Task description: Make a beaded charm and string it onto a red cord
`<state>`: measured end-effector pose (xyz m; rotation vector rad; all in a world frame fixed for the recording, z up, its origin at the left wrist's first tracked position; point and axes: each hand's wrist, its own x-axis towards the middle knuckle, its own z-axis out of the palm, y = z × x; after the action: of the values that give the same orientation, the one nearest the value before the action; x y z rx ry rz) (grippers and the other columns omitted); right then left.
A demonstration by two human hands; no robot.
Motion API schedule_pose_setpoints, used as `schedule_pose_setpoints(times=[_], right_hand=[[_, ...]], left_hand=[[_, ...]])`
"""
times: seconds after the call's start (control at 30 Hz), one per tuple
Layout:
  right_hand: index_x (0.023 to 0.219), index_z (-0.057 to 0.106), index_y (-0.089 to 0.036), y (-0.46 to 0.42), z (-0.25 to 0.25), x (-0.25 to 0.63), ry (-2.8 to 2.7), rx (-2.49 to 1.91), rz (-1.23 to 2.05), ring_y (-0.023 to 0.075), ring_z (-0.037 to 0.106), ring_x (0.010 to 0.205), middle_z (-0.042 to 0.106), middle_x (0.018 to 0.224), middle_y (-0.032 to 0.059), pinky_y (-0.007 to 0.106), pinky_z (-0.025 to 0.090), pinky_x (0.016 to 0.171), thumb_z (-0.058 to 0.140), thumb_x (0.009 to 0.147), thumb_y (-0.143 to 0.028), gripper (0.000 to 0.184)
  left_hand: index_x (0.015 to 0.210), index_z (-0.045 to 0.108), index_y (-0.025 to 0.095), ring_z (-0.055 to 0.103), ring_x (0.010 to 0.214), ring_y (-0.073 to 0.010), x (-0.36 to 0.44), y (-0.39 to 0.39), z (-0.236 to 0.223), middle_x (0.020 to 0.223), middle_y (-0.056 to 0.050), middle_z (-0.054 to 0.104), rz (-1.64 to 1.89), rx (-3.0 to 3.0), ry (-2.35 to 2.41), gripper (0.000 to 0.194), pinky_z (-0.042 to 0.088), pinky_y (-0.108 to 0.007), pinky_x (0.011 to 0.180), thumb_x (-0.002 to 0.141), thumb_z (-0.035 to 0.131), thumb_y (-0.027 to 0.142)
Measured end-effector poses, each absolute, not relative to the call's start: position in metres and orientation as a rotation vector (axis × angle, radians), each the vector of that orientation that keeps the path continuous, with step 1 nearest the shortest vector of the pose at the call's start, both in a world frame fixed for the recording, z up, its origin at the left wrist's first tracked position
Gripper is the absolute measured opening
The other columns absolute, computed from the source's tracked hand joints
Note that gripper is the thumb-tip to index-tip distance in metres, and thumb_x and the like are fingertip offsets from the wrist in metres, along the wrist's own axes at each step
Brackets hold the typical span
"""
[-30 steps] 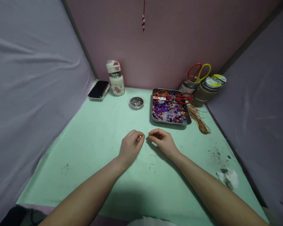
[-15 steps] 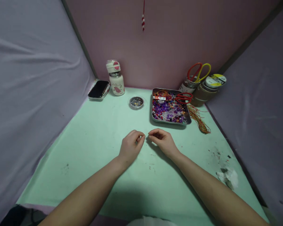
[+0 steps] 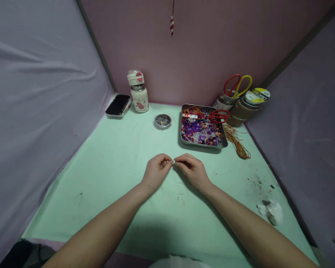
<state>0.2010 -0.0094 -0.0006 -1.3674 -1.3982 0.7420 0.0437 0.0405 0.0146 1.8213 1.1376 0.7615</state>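
Note:
Over the middle of the green tabletop (image 3: 106, 178), my left hand (image 3: 158, 169) and my right hand (image 3: 194, 170) face each other with fingertips almost meeting. Thumb and forefinger of each are pinched together. Whatever lies between the fingertips is too small to make out. Just beyond my right hand stands a metal tray (image 3: 203, 145) of mixed purple, red, clear and dark beads, with red-handled scissors (image 3: 219, 116) lying across its far right corner. A small round clear case (image 3: 163, 121) with shiny bits inside sits beyond my left hand.
At the back left are a phone (image 3: 118, 105) and a white bottle (image 3: 140, 98). Back right hold a jar with scissors (image 3: 234, 87), a brown jar topped by a spool (image 3: 257, 96), and a bundle of cords (image 3: 238, 145). Crumpled tissue (image 3: 274, 212) lies at right. A red-white strand (image 3: 172, 26) hangs behind.
My two hands have come slightly closer, so the gap between the fingertips is narrower. Right thumb and forefinger are pressed closer together. The whole view has shifted a little.

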Motion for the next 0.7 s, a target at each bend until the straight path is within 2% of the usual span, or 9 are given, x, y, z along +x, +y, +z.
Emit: schedule_pose_setpoints(times=[0.27, 0.53, 0.6, 0.7], right_hand=[[0.09, 0.069, -0.023, -0.0107, 0.0045, 0.2019, -1.531, -1.348, 0.611, 0.018, 0.061, 0.082, 0.065, 0.085, 0.0045, 0.033, 0.049, 0.075, 0.055, 0.087, -0.022, 0.014], [0.107, 0.066, -0.024, -0.0136, 0.0002, 0.2051, -1.719, -1.309, 0.471, 0.0183, 0.06, 0.087, 0.066, 0.09, 0.0061, 0.034, 0.049, 0.077, 0.044, 0.091, -0.014, 0.029], [0.112, 0.063, -0.024, -0.015, 0.0013, 0.2044, -1.705, -1.338, 0.41, 0.0183, 0.06, 0.085, 0.067, 0.089, 0.0058, 0.034, 0.049, 0.076, 0.046, 0.091, -0.016, 0.028], [0.116, 0.061, -0.024, -0.0172, 0.0048, 0.2023, -1.648, -1.385, 0.341, 0.0181, 0.062, 0.082, 0.068, 0.089, 0.0054, 0.034, 0.049, 0.074, 0.048, 0.091, -0.019, 0.028]], left_hand=[[0.076, 0.064, 0.018, 0.049, 0.062, -0.0121, 0.0442, 0.041, 0.0134, 0.065, 0.002, 0.058, 0.726, 1.67, 1.075, 0.013, 0.038, -0.025, 0.061, 0.078, 0.057, 0.028], [0.077, 0.062, 0.017, 0.046, 0.062, -0.0112, 0.0454, 0.0397, 0.012, 0.066, 0.002, 0.055, 0.67, 1.602, 1.023, 0.016, 0.037, -0.026, 0.062, 0.078, 0.059, 0.032], [0.081, 0.062, 0.016, 0.044, 0.058, -0.0095, 0.0461, 0.04, 0.012, 0.068, 0.001, 0.056, 0.672, 1.472, 0.976, 0.021, 0.035, -0.024, 0.057, 0.078, 0.061, 0.037], [0.089, 0.06, 0.016, 0.032, 0.047, -0.0059, 0.0466, 0.0419, 0.0132, 0.073, -0.001, 0.058, 0.64, 1.094, 0.872, 0.035, 0.025, -0.022, 0.045, 0.081, 0.055, 0.049]])
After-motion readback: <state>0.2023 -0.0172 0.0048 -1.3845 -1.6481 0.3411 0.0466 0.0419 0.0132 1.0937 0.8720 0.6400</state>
